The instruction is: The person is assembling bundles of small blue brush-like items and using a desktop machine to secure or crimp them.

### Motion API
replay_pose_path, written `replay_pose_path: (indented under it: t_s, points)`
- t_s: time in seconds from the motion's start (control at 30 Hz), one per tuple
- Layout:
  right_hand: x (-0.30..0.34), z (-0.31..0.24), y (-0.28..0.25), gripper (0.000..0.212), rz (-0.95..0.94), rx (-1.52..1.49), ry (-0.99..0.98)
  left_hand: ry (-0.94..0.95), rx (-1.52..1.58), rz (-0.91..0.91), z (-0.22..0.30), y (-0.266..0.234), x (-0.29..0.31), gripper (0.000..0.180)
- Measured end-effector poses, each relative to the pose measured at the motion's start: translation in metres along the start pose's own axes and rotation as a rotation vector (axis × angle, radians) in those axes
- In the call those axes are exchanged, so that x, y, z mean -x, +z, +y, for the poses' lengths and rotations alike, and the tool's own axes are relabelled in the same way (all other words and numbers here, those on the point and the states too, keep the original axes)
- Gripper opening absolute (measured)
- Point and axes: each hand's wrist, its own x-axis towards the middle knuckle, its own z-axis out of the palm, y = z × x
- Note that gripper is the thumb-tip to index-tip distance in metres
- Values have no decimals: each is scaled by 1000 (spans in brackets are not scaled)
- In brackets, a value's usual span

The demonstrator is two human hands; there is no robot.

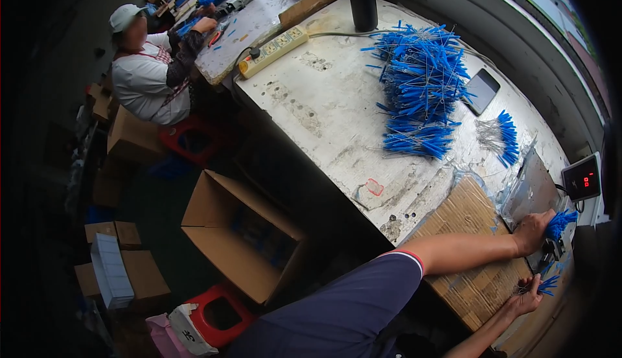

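At the right edge of the worktable, my left hand is closed round a bundle of thin wires with blue sleeves, the blue ends sticking out past the fist. Just below it, my right hand pinches a smaller bunch of blue-sleeved wires. A small dark metal fixture sits between the two hands, partly hidden. Under my left forearm lies a ribbed cardboard sheet. A grey metal plate stands beside my left hand.
A large pile of blue-sleeved wires, a smaller bunch, a phone, a dark flask and a power strip lie on the table. A red-digit display stands right. An open carton, a red stool and a seated co-worker are left.
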Motion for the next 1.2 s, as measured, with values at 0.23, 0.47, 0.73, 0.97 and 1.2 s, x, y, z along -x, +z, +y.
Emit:
replay_pose_path:
  t_s: [0.23,0.47,0.73,0.97,1.2]
  points:
    - [-4,-14,-25,18,51,2,-22,38,104,-40,17,13,1,26]
    - [28,-26,59,20,80,2,17,-148,-24,5,-17,-16,-14,10]
    - [17,-43,31,16,92,67,41,-184,152,-44,-6,11,-1,14]
    - [10,-39,46,15,118,124,60,-112,27,-12,4,0,-3,15]
    - [5,-44,55,13,182,181,94,-115,-147,-44,2,0,-7,17]
